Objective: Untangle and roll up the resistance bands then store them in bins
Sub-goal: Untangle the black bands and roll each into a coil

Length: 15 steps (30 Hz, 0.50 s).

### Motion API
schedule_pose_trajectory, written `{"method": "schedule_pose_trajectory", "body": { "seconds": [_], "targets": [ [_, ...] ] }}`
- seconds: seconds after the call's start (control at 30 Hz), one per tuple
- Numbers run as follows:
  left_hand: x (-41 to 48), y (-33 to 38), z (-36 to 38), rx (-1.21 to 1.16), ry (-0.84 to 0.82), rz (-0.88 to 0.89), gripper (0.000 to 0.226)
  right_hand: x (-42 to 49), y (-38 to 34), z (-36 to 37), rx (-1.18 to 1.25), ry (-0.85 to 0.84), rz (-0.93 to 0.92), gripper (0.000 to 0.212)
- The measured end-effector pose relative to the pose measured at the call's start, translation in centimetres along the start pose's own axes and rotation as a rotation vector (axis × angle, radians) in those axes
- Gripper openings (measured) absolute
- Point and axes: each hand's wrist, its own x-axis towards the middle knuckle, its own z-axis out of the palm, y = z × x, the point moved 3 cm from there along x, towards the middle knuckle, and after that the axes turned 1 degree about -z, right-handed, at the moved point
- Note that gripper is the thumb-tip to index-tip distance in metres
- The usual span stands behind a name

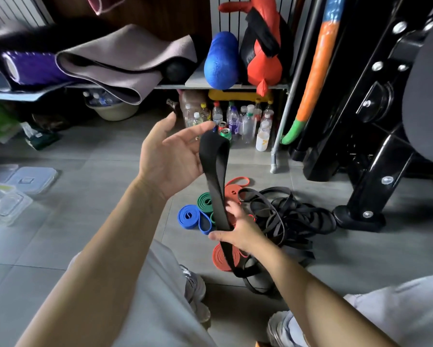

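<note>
A wide, flat, matte black band runs down the centre of the frame as a doubled strap. Its top is a smooth rounded loop, and its lower end trails into loose folds on the floor at lower centre.

The left hand is raised at centre, palm open. Its fingers are spread and nearly straight, and the loop hangs over them. Below it, the right hand grips both layers of the strap, thumb on the near side and fingers curled round the far side.

Behind the strap lie a tightly coiled blue band, a coiled green band touching it, and a coiled red band just under the right hand. A tangled pile of black bands lies to the right of centre. Clear bins sit at the left edge, well apart from the bands.
</note>
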Motion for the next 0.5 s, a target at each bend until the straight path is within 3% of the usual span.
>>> {"method": "schedule_pose_trajectory", "body": {
  "seconds": [0.1,0.2,0.37,0.43,0.5],
  "targets": [
    [-0.2,0.4,-0.1,-0.094,-0.028,0.061,0.057,-0.2,1.0,2.3,-0.123,-0.042,0.037,0.081],
    [-0.4,1.3,-0.7,-0.152,-0.002,0.123,0.057,-1.1,2.7,3.1,-0.228,0.135,0.099,0.057],
    [-0.6,1.2,-0.4,-0.012,-0.092,0.057,0.057,-1.1,2.8,1.0,-0.352,0.420,0.155,0.114],
    [-0.5,0.8,-0.2,0.082,-0.104,0.001,0.068,-0.2,1.4,0.4,-0.400,0.399,0.032,0.126],
    [-0.5,0.6,-0.1,0.148,-0.123,-0.050,0.072,1.0,0.1,0.5,-0.365,0.272,-0.059,0.119]
  ]
}}
